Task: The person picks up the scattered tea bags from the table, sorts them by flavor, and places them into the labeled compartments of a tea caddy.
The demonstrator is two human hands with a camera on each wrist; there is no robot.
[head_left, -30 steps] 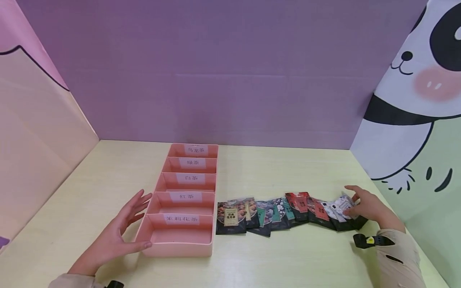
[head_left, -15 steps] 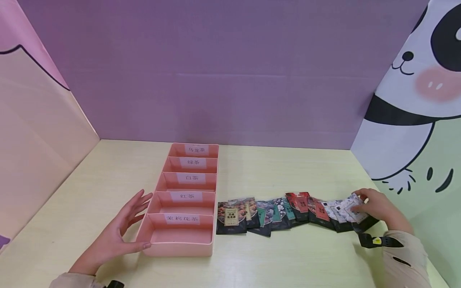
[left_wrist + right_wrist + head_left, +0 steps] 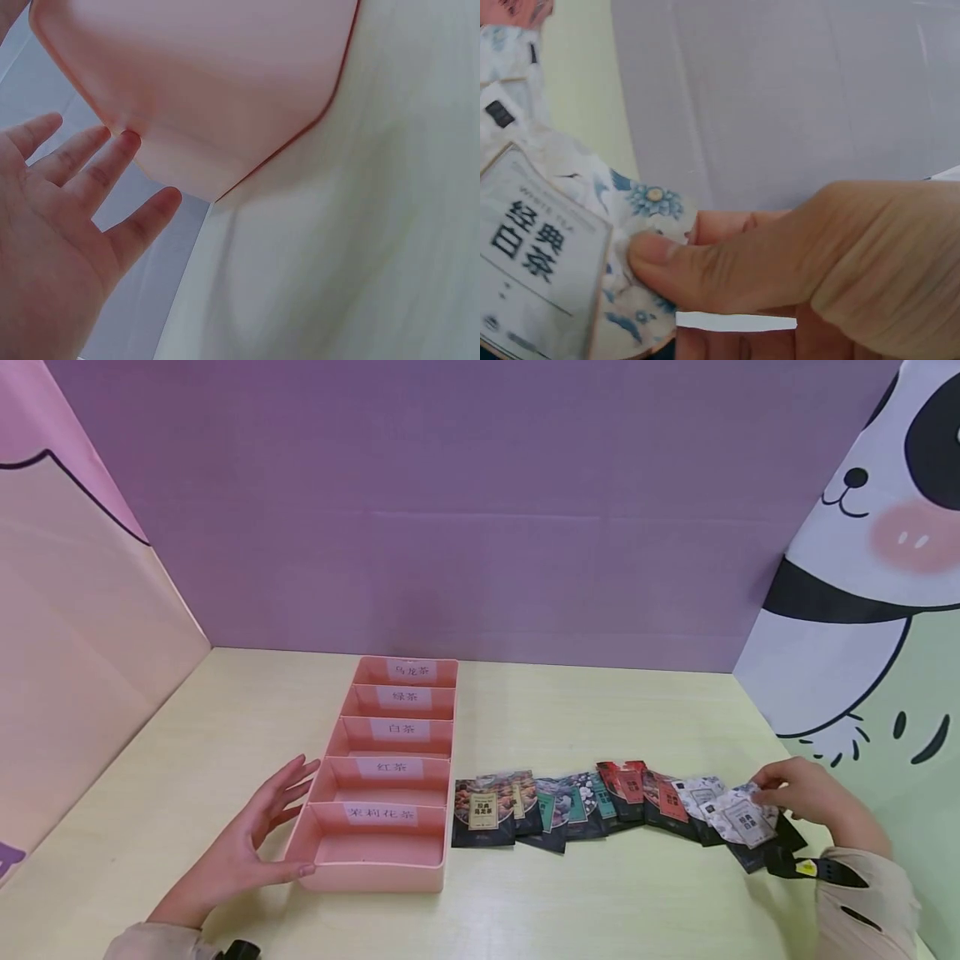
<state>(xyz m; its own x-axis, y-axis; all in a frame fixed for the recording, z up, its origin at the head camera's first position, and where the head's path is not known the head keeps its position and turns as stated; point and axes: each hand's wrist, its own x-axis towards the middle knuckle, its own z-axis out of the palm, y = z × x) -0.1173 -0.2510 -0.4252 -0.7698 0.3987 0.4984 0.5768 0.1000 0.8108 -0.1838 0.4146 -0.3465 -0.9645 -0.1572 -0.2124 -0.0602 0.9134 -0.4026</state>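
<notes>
head view: an overlapping row of tea sachets lies on the table, from an oolong sachet just beside the pink divided box to a white tea sachet near the right end. spreading them out looks nearly done; no sachet shows inside the labelled compartments, so none seems put away. the right hand pinches that white tea sachet's edge, thumb on top; the left hand, fingers loosely spread, grips nothing, thumb touching the box's near left corner

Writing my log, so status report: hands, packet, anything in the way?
Right hand pinches white tea packet. Left hand at left side of pink box. Other packets lie between right hand and box.
</notes>
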